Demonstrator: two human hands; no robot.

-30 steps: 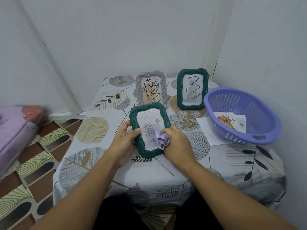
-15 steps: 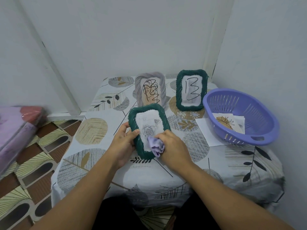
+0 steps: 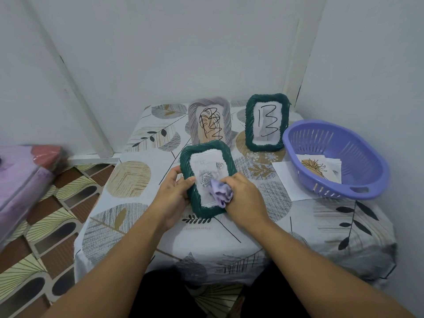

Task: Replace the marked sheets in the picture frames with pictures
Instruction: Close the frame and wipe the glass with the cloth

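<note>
A worktop [image 3: 128, 180] draped in a leaf-and-circle patterned cloth is set into a corner of plain pale walls; patterned brown and cream floor tiles are seen to its left. At the worktop's centre a dark green frame [image 3: 206, 212] is held tilted back, its long axis running away from the person and its glazed face turned up toward the camera; a rose picture [image 3: 207, 177] is seen behind the glass. The frame's left edge is gripped by the left hand [image 3: 173, 196]. A crumpled lilac cloth [image 3: 220, 192] is clutched in the right hand [image 3: 244, 198] and pressed against the glass. Behind this frame a grey frame [image 3: 227, 125] and a second green frame [image 3: 250, 125] stand upright, each bearing a scribbled sheet. To the right, a purple basket [image 3: 367, 157] containing printed sheets [image 3: 321, 168] is noted.
</note>
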